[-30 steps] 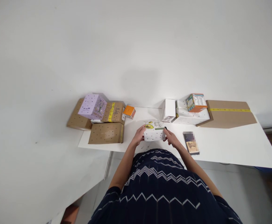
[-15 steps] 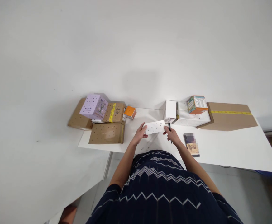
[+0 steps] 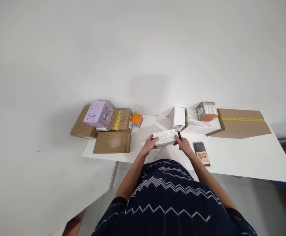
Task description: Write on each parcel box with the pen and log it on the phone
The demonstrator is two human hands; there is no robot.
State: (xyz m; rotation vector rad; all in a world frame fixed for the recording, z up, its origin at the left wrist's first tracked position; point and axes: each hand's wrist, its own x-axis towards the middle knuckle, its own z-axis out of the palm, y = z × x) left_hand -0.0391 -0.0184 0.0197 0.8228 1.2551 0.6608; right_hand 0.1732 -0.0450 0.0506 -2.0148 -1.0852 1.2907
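Near the middle of the long white surface point(image 3: 246, 154), the left hand point(image 3: 149, 145) and right hand point(image 3: 183, 145) are closed on opposite ends of a white, dark-dotted cardboard box point(image 3: 164, 136), which could slip, I'd say, because the right also pinches a slim black pen point(image 3: 179, 135).

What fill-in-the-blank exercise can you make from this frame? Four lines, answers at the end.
1. The left hand and the right hand hold opposite ends of a dotted box whose colour is ____.
2. The black pen is held in the ____ hand.
3. The phone lies nearer the right hand than the ____ hand.
4. The tape along the large brown box is ____ in colour.

Missing words: white; right; left; yellow.
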